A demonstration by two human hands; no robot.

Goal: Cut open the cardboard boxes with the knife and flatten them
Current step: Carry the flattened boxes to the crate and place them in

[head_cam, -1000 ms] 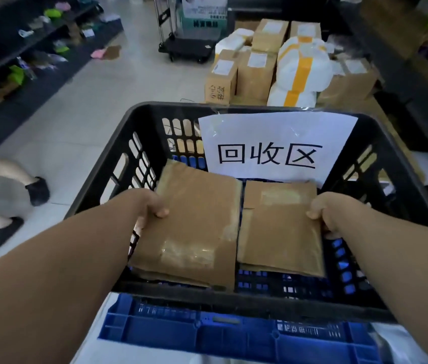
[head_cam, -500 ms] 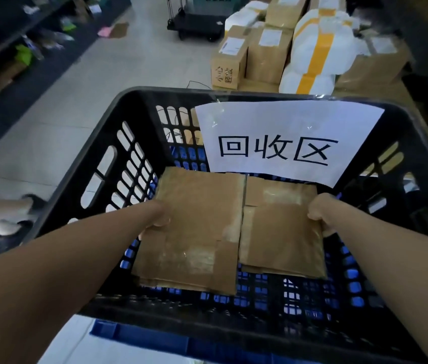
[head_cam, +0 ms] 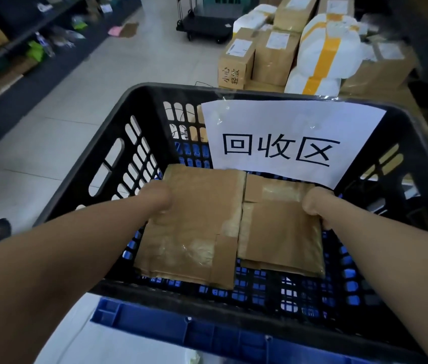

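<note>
A flattened brown cardboard box, patched with shiny tape, lies spread inside a black plastic crate. My left hand grips its left edge and my right hand grips its right edge, fingers curled under the cardboard. Both arms reach over the crate's near rim. A white paper sign with black characters is stuck to the crate's far wall. No knife is in view.
A blue crate sits under the black one. Sealed cardboard boxes and white wrapped parcels are stacked behind. A dark trolley stands farther back. Shelves line the left. Another person's shoe shows at the left edge.
Both hands have carried the flattened cardboard lower and deeper into the black crate. The camera has leaned forward, and the person at the left has mostly left the view.
</note>
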